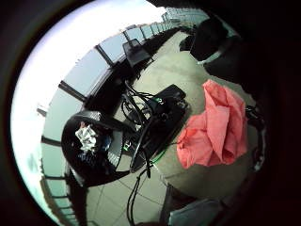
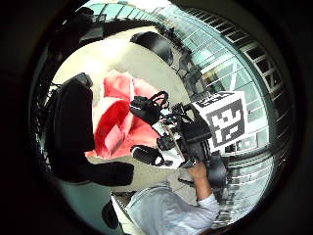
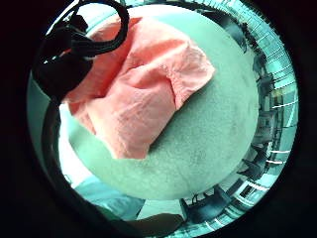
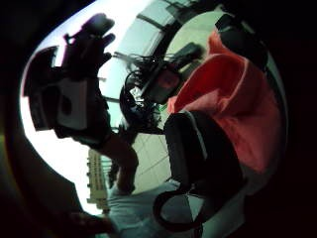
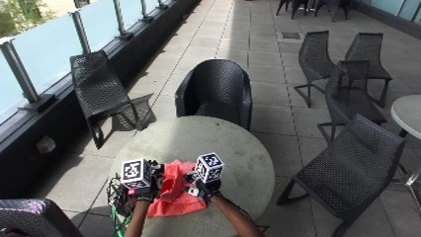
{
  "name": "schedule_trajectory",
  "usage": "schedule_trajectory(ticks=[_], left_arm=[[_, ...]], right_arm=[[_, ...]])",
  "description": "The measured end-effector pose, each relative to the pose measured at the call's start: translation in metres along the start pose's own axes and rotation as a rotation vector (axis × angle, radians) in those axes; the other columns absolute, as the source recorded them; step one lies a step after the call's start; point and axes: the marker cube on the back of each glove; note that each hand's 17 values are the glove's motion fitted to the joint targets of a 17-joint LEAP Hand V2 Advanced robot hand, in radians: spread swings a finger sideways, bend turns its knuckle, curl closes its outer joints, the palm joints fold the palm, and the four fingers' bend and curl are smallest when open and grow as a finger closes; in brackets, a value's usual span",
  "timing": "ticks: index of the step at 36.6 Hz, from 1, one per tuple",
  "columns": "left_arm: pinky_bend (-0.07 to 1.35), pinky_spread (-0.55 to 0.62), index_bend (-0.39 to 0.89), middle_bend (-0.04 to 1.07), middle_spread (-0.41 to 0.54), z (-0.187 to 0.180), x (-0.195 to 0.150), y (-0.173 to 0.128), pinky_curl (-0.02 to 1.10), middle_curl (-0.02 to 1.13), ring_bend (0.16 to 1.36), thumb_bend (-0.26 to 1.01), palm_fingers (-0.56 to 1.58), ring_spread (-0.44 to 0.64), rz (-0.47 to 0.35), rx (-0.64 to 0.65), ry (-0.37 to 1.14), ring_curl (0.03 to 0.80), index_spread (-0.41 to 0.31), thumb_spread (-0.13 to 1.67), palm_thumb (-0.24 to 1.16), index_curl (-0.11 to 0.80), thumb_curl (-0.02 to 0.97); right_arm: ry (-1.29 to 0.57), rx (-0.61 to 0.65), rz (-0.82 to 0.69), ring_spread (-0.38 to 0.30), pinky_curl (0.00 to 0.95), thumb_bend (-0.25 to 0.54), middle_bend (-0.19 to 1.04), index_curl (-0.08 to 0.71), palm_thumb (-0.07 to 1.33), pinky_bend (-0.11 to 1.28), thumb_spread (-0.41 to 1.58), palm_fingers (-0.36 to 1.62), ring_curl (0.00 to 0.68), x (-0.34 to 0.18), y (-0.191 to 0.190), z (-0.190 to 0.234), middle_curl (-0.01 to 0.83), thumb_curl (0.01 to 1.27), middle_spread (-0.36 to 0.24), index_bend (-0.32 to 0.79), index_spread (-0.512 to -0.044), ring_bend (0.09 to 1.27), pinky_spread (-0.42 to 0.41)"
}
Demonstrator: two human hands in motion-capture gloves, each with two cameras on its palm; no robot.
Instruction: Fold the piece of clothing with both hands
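Observation:
A crumpled red-pink garment [image 5: 172, 200] lies on the near side of a round grey table [image 5: 217, 143]. My left hand [image 5: 143, 190] hovers at its left edge and my right hand [image 5: 200, 187] at its right edge. In the right thumb side palm view the left hand [image 4: 84, 54] has its fingers spread and holds nothing. From the left thumb side palm view, the right hand [image 2: 161, 132] reaches with straight fingers toward the garment [image 2: 117, 122]. The whole garment [image 3: 138, 89] shows below the right palm, rumpled with one fold standing up.
A black wicker chair [image 5: 214, 91] stands at the table's far side, another [image 5: 99, 84] by the glass railing on the left, and several more [image 5: 349, 163] on the right. Black gear with cables [image 1: 155, 113] sits beside the table on the person's left.

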Motion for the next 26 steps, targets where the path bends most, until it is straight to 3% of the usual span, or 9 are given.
schedule_trajectory(ticks=[1,7,10,19,26], left_arm=[[0.53,0.20,0.13,0.17,-0.016,0.002,0.003,-0.001,0.38,0.34,0.57,0.07,0.52,0.08,0.005,0.000,-0.002,0.333,-0.120,1.51,0.41,0.322,0.245],[0.54,0.20,0.14,0.17,-0.017,0.014,0.025,0.000,0.38,0.34,0.56,0.06,0.52,0.08,0.029,-0.008,-0.047,0.332,-0.120,1.51,0.41,0.320,0.250],[0.54,0.20,0.14,0.17,-0.017,0.015,0.039,0.004,0.38,0.34,0.56,0.06,0.52,0.08,0.050,-0.025,-0.084,0.331,-0.120,1.51,0.41,0.319,0.252],[0.54,0.21,0.15,0.17,-0.012,0.033,0.070,0.005,0.38,0.34,0.56,0.05,0.50,0.09,0.096,0.004,-0.192,0.332,-0.120,1.51,0.42,0.322,0.257],[0.53,0.22,0.14,0.17,-0.016,0.043,0.082,0.009,0.38,0.34,0.56,0.05,0.51,0.10,0.120,0.009,-0.172,0.331,-0.120,1.50,0.42,0.323,0.261]], right_arm=[[0.050,-0.007,0.021,-0.153,0.431,-0.105,0.20,0.340,0.72,0.62,1.04,0.65,0.406,0.010,0.008,-0.008,0.434,0.36,-0.177,0.14,-0.332,0.52,-0.127],[0.529,-0.007,0.291,-0.077,0.382,-0.050,0.21,0.334,0.58,0.53,1.17,0.55,0.337,0.077,0.059,-0.057,0.422,0.31,-0.163,0.18,-0.355,0.35,0.029],[0.650,0.039,0.408,-0.030,0.358,-0.029,0.20,0.352,0.56,0.45,1.22,0.44,0.309,0.103,0.073,-0.075,0.419,0.30,-0.153,0.21,-0.369,0.26,0.097],[0.491,0.198,0.462,0.046,0.319,-0.022,0.17,0.356,0.53,0.38,1.31,0.32,0.269,0.130,0.091,-0.100,0.387,0.27,-0.145,0.18,-0.393,0.18,0.205],[0.476,0.219,0.447,0.069,0.315,-0.016,0.18,0.346,0.51,0.37,1.31,0.29,0.267,0.127,0.093,-0.094,0.375,0.26,-0.143,0.15,-0.400,0.20,0.239]])
